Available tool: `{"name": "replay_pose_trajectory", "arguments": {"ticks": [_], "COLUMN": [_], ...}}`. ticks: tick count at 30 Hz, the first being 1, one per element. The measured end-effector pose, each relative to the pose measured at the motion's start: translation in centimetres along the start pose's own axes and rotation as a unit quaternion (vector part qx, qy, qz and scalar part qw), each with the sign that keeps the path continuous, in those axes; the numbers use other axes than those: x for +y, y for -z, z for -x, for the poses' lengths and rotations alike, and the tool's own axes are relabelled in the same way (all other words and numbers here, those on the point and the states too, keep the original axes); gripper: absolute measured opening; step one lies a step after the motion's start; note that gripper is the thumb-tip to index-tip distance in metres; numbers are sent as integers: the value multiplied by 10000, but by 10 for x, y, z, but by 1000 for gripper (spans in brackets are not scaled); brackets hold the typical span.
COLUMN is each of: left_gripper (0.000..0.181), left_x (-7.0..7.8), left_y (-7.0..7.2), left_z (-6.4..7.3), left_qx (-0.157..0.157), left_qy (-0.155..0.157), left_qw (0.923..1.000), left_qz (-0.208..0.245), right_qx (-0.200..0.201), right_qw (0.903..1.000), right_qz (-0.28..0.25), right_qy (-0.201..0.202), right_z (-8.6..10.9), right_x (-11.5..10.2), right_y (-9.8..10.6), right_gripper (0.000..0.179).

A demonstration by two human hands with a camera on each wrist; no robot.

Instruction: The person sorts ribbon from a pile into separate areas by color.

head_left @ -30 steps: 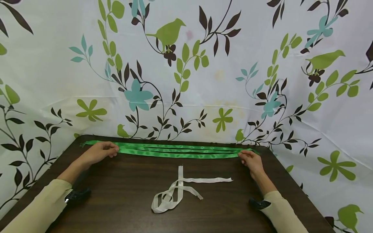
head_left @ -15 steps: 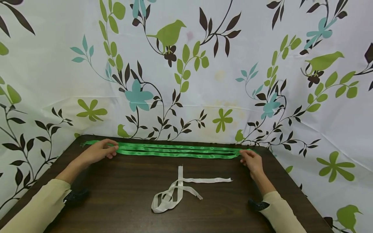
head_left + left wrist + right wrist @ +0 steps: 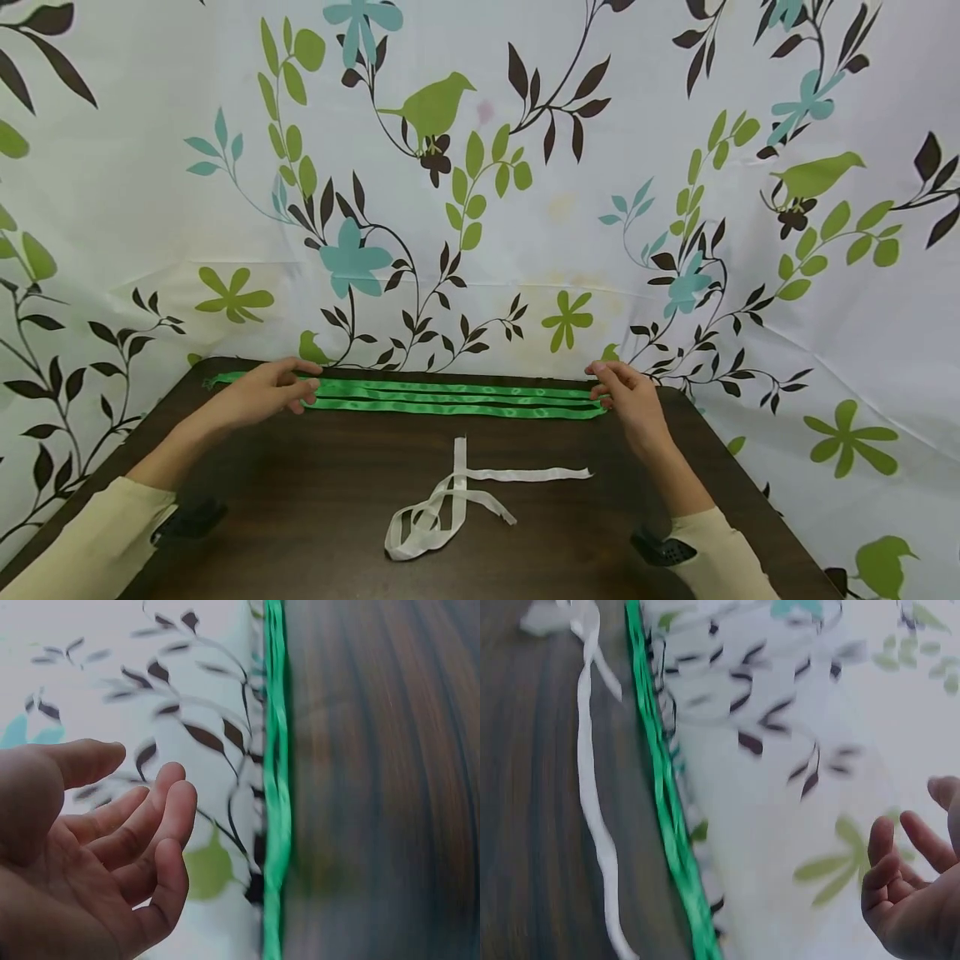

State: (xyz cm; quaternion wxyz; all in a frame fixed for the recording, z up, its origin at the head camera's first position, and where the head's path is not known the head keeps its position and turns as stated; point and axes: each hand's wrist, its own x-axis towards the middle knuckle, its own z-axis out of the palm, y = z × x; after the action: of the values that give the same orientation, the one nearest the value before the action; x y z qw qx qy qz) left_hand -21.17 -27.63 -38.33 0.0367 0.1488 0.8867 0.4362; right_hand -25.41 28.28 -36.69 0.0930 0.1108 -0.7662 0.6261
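The green satin ribbon [image 3: 450,408] lies in several nearly parallel strands between the two sets of fingertips, its long axis running from left hand [image 3: 264,390] to right hand [image 3: 632,402], along the far edge of the dark wood-grain table [image 3: 300,500]. The left fingers are loosely bent, with thumb and fingertips parted, and grip nothing; they point inward, roughly along that axis. In the head view they overlap the ribbon, while the left wrist view shows a visible gap between fingertips and strands. The ribbon also extends beyond the outer side of the left hand, ending there in a frayed tip. The right fingers are relaxed, lightly bent and spaced, likewise holding nothing; they point inward and away from the body. The strands meet the right fingertips in the head view, but the right wrist view shows the hand apart from them; whether ribbon continues behind that hand cannot be determined. By the wrist views, the left hand appears the nearer of the two. The white ribbon [image 3: 459,500], partly looped, lies on the body side of both sets of fingers, between the hands and touched by neither. Beyond the fingertips hangs the leaf-and-bird printed fabric [image 3: 555,192].
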Motion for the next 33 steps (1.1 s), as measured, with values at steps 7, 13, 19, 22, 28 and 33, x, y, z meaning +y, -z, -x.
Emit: {"name": "replay_pose_trajectory", "arguments": {"ticks": [7, 13, 19, 22, 28, 33], "left_gripper": [42, 37, 35, 33, 34, 29], "left_x": [30, 37, 40, 42, 41, 39], "left_y": [-21, -37, -49, -53, -62, -70], "left_z": [7, 11, 9, 7, 7, 7], "left_qx": [-43, 21, -106, -153, -363, -432], "left_qy": [-685, -694, -736, -803, -928, -1025], "left_qw": [9971, 9961, 9960, 9952, 9928, 9914], "left_qz": [-323, -539, -493, -543, -658, -693], "right_qx": [-955, -2140, -2853, -2969, -3179, -3102], "right_qw": [9850, 9356, 8839, 8682, 8411, 8268], "right_qz": [1055, 2193, 3055, 3428, 4012, 4340], "right_qy": [975, 1755, 2099, 2013, 1745, 1785], "right_z": [28, 44, 49, 50, 50, 53], "right_x": [-22, -16, -3, 4, 19, 26], "right_y": [-31, -60, -78, -82, -89, -92], "right_gripper": [22, 19, 32, 33, 34, 33]}}
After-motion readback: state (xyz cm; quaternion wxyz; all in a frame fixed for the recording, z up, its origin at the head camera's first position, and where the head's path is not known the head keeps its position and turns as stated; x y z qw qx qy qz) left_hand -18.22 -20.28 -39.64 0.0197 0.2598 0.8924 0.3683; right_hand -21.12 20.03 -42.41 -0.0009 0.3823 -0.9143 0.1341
